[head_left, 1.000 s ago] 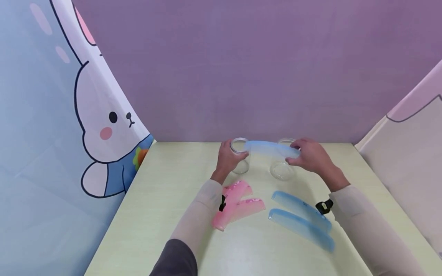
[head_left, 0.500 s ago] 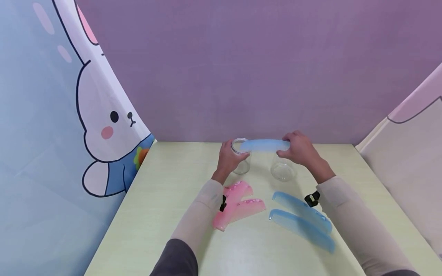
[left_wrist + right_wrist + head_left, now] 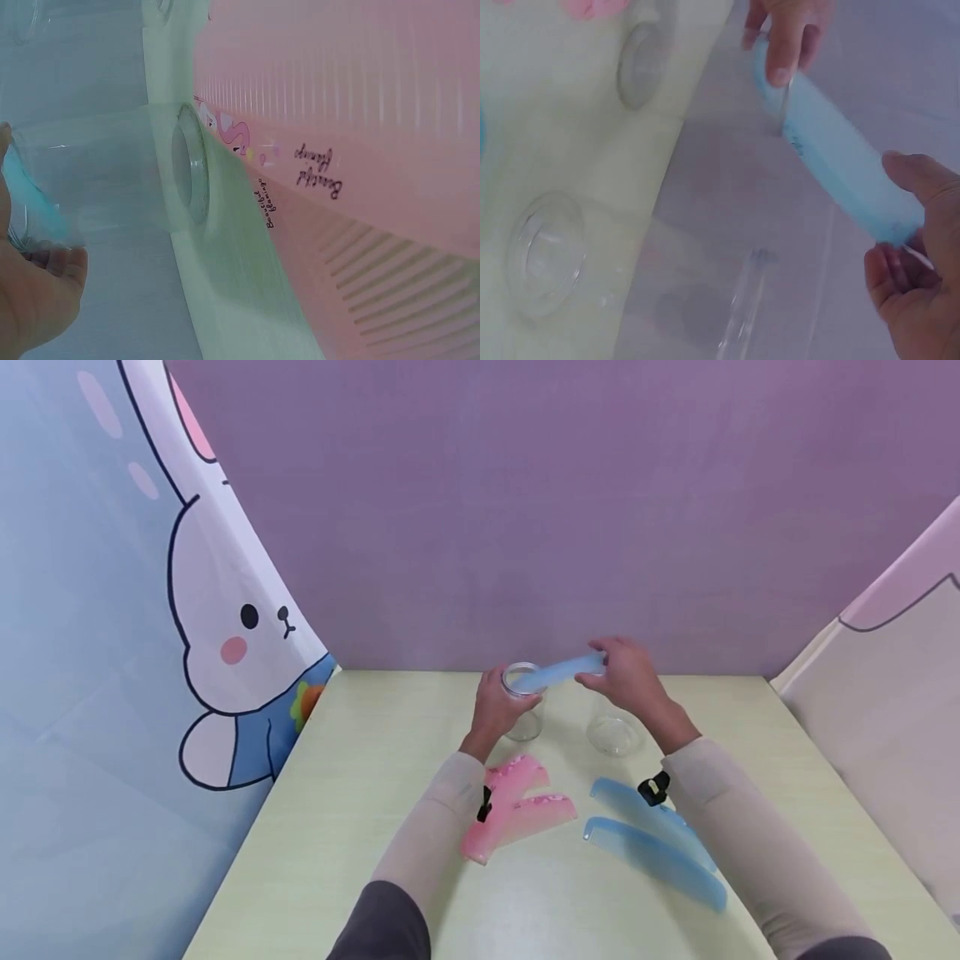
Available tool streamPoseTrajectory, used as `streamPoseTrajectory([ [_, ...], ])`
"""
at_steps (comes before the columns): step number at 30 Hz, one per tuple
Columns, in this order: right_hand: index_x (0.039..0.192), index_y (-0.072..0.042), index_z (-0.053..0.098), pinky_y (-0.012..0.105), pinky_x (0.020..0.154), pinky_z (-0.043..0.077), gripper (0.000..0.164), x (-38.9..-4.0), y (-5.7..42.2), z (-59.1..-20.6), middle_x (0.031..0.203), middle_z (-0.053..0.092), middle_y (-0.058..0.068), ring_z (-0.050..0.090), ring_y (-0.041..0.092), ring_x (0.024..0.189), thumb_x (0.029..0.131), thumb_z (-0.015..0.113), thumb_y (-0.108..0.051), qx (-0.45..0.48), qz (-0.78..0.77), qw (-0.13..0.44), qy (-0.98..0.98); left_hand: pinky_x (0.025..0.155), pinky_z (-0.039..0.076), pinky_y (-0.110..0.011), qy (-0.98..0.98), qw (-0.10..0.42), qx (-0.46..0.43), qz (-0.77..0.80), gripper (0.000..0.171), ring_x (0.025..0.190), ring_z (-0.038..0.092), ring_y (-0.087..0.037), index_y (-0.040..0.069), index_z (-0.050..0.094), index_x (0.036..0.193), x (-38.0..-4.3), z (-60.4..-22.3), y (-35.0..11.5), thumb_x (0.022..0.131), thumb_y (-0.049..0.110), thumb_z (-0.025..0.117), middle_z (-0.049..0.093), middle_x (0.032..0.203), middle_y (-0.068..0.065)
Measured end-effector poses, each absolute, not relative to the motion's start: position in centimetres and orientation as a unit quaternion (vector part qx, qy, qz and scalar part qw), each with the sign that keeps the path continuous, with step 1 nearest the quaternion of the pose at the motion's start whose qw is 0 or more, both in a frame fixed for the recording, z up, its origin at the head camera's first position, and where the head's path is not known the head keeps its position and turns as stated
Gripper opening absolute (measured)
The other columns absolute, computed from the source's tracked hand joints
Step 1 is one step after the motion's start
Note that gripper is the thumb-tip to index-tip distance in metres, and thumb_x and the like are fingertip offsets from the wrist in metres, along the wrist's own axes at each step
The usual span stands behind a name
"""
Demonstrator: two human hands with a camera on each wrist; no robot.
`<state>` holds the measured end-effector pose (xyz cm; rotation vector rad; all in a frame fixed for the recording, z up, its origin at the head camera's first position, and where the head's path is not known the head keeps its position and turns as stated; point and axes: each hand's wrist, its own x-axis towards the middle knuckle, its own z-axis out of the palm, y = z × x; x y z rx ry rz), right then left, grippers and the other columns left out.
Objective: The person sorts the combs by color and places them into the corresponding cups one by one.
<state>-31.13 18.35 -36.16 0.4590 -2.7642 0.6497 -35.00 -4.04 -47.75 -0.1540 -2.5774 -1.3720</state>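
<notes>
1. Inside a clear cylindrical jar (image 3: 526, 725) sits a translucent blue plastic comb's (image 3: 562, 673) tip; the right hand (image 3: 628, 678) pinches its other end, toward two o'clock.
2. The left hand (image 3: 497, 707) grips that jar.
3. From it: another clear jar (image 3: 615, 736), three o'clock; pink plastic combs (image 3: 510, 812), six; two blue combs (image 3: 662, 863), between four and five.

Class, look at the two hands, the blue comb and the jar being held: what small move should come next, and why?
Probably the right hand should tip the blue comb steeper and ease it down into the held jar. The comb slants, its far end already within the mouth, while the left hand grips the jar near its rim.
</notes>
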Motion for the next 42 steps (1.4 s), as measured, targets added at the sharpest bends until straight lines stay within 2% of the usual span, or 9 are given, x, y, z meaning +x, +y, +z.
streamPoseTrajectory([
  [4, 0.138, 0.002, 0.056, 0.052, 0.089, 0.058, 0.059, -30.8, 17.7, -35.9, 0.132, 0.058, 0.025, 0.064, 0.038, 0.108, 0.089, 0.078, -0.024, 0.159, 0.249, 0.130, -0.946, 0.105, 0.049, -0.044, -0.876, 0.105, -0.050, -0.467, 0.084, 0.122, 0.057, -0.027, 0.007, 0.049, 0.143, -35.1, -47.9, -4.0, 0.077, 0.042, 0.088, 0.056, 0.137, -0.014],
  [14, 0.140, 0.002, 0.055, 0.053, 0.092, 0.057, 0.055, -30.3, 18.7, -36.5, 0.134, 0.056, 0.024, 0.063, 0.040, 0.112, 0.093, 0.074, -0.021, 0.162, 0.261, 0.120, -0.944, 0.105, 0.050, -0.046, -0.874, 0.106, -0.046, -0.472, 0.086, 0.121, 0.058, -0.030, 0.004, 0.048, 0.145, -35.1, -48.0, -4.2, 0.078, 0.041, 0.087, 0.057, 0.133, -0.015],
  [27, 0.137, 0.003, 0.057, 0.054, 0.091, 0.056, 0.052, -28.5, 21.9, -38.0, 0.128, 0.060, 0.023, 0.064, 0.040, 0.108, 0.092, 0.074, -0.018, 0.182, 0.248, 0.118, -0.944, 0.107, 0.051, -0.048, -0.874, 0.087, -0.025, -0.477, 0.083, 0.123, 0.058, -0.029, 0.009, 0.046, 0.145, -34.9, -48.1, -4.0, 0.080, 0.042, 0.086, 0.056, 0.135, -0.011],
  [35, 0.129, 0.006, 0.061, 0.056, 0.088, 0.056, 0.047, -26.7, 23.9, -38.9, 0.118, 0.062, 0.025, 0.066, 0.041, 0.102, 0.090, 0.075, -0.017, 0.185, 0.232, 0.124, -0.947, 0.106, 0.051, -0.048, -0.874, 0.095, -0.038, -0.475, 0.084, 0.121, 0.058, -0.030, 0.007, 0.046, 0.145, -34.9, -48.0, -4.1, 0.080, 0.042, 0.085, 0.056, 0.133, -0.014],
  [42, 0.127, 0.008, 0.062, 0.055, 0.084, 0.057, 0.047, -25.0, 25.8, -40.2, 0.117, 0.064, 0.027, 0.067, 0.041, 0.099, 0.089, 0.077, -0.015, 0.183, 0.218, 0.119, -0.951, 0.105, 0.051, -0.048, -0.871, 0.100, -0.043, -0.479, 0.083, 0.120, 0.058, -0.030, 0.007, 0.047, 0.144, -34.9, -47.9, -4.1, 0.079, 0.042, 0.086, 0.056, 0.132, -0.014],
])
